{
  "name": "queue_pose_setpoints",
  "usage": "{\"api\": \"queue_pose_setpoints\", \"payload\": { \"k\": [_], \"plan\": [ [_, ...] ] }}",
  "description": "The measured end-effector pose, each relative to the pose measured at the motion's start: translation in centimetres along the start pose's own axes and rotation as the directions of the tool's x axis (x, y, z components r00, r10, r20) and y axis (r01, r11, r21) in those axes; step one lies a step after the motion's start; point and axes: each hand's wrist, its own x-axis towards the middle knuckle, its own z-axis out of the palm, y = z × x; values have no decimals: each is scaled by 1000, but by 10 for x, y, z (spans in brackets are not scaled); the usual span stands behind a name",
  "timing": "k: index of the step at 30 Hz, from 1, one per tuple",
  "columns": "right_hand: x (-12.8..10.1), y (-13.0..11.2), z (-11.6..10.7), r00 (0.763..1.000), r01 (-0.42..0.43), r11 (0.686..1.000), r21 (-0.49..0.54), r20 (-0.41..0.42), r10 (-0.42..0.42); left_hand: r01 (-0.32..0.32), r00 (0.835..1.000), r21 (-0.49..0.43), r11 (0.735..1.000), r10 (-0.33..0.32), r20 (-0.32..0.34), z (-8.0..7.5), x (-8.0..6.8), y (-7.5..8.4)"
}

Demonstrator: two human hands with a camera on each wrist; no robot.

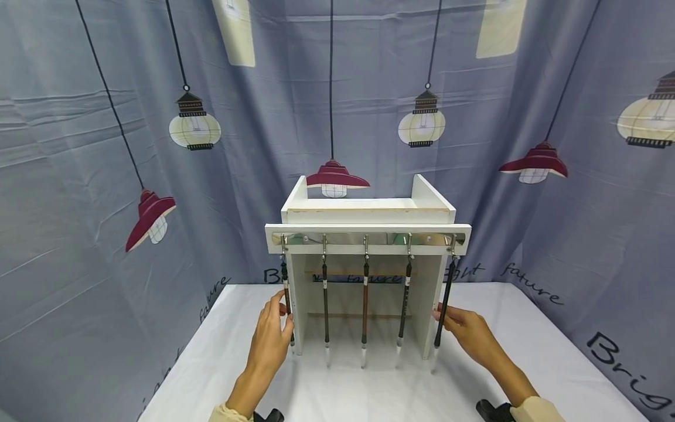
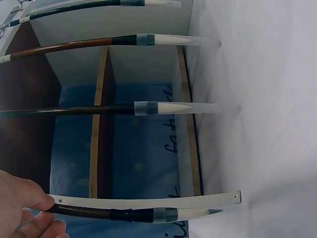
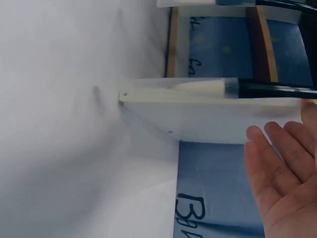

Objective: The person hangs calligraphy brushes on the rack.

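Observation:
Several calligraphy brushes hang tip-down from a white rack, dark or brown handled with pale bristles. My left hand (image 1: 270, 337) is at the leftmost brush (image 2: 133, 215). In the left wrist view its thumb lies over the handle and its fingers bend behind, so it appears to pinch the brush beside the rack's side panel (image 2: 148, 201). My right hand (image 1: 469, 331) is behind the rightmost brush (image 1: 445, 305), close to the other side panel (image 3: 208, 116). The right wrist view shows its palm (image 3: 292, 208) and loosely extended fingers, with nothing gripped. The thumb is partly cut off by the frame.
The white rack (image 1: 369, 217) stands on a white-covered table (image 1: 221, 328), with a hook rail (image 1: 343, 248) across its front. Between the outer brushes hang a brown-handled brush (image 1: 365, 302) and two dark ones. A blue-grey printed curtain (image 1: 274, 117) surrounds the table.

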Motion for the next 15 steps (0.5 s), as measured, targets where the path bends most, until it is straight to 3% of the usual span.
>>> {"api": "queue_pose_setpoints", "payload": {
  "k": [9, 15],
  "plan": [
    [-17, 9, -9, 999, 13, 998, -63, -42, -15, 1, 1000, 25, 1000, -1, 10, -3, -6, -2],
    [-31, 15, -14, 995, 20, 991, -134, -90, -32, 32, 999, 22, 999, -32, 6, -13, -14, -5]
  ]
}}
